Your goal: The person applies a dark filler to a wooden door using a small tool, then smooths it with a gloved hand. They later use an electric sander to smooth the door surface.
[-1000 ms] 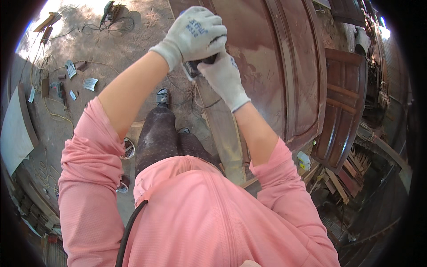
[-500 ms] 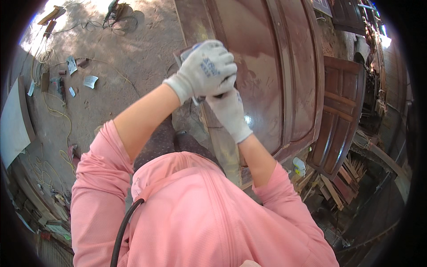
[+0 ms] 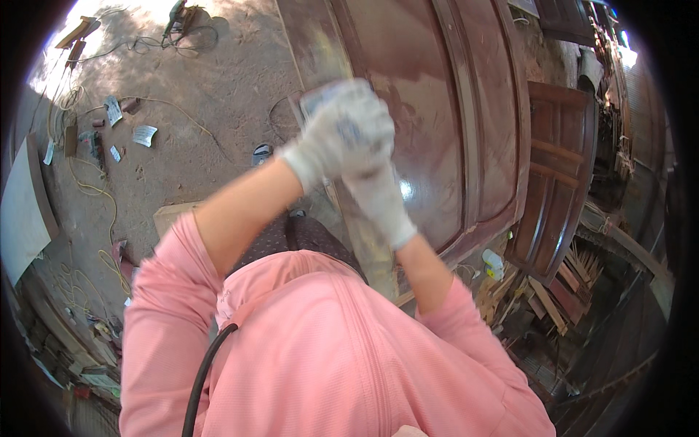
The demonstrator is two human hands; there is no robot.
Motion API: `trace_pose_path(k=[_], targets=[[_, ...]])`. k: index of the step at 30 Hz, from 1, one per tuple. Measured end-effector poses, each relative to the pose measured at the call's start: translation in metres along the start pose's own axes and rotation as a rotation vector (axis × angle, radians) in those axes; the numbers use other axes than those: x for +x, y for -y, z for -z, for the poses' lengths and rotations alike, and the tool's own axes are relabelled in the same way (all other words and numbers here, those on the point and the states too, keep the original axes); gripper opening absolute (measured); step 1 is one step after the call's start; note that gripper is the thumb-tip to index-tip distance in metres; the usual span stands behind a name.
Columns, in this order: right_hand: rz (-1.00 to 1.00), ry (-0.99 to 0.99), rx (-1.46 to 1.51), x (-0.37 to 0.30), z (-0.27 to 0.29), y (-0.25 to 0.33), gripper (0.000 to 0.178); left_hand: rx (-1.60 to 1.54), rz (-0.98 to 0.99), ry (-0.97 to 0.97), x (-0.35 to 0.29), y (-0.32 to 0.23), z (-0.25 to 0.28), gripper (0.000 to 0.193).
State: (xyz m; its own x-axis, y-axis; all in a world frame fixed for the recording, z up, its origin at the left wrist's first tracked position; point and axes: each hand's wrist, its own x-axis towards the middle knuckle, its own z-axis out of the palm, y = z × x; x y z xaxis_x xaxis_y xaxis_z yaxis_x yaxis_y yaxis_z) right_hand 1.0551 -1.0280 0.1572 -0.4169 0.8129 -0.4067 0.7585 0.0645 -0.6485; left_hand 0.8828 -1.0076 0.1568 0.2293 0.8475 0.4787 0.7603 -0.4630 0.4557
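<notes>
A large, glossy red-brown wooden door panel (image 3: pixel 437 109) stands in front of me. My left hand (image 3: pixel 346 131), in a pale knit glove, is closed and pressed against the panel's left edge. It lies over the fingers of my gloved right hand (image 3: pixel 382 204). The corner of a pale grey pad (image 3: pixel 314 102) sticks out above the left hand. Both hands are blurred by motion. The right hand's fingers are hidden under the left, so its grip cannot be made out.
A second, panelled brown door (image 3: pixel 553 167) leans at the right, with wood offcuts (image 3: pixel 546 291) and a plastic bottle (image 3: pixel 494 264) below it. The dirt floor holds a yellow cable (image 3: pixel 95 189), paper scraps (image 3: pixel 143 135) and a white board (image 3: pixel 22 211).
Both hands have slid down the panel's edge and to the right, staying stacked together. They are now blurred. My view has shifted with them.
</notes>
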Motion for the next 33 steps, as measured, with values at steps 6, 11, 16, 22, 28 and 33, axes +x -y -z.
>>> trace_pose_path(k=[6,11,16,22,28,33], targets=[[-0.037,0.070,-0.404,-0.110,-0.024,-0.063,0.066,-0.329,-0.039,0.098,-0.056,-0.089,-0.029,0.026],[0.270,0.062,-0.545,-0.041,-0.018,-0.065,0.057,-0.209,-0.038,0.025,-0.014,-0.018,-0.015,0.023],[0.144,-0.146,-0.070,0.109,0.018,0.044,0.045,0.047,0.051,-0.095,0.056,0.090,0.010,0.013],[0.223,-0.309,-0.212,0.182,0.027,0.069,0.044,0.187,-0.132,-0.286,0.103,0.145,0.020,0.019],[0.113,-0.168,0.027,0.038,0.011,0.005,0.054,0.009,0.024,-0.177,0.028,0.025,-0.016,0.015],[0.256,-0.224,-0.170,-0.129,-0.007,-0.065,0.042,-0.205,-0.017,0.042,-0.053,-0.114,-0.039,0.026]])
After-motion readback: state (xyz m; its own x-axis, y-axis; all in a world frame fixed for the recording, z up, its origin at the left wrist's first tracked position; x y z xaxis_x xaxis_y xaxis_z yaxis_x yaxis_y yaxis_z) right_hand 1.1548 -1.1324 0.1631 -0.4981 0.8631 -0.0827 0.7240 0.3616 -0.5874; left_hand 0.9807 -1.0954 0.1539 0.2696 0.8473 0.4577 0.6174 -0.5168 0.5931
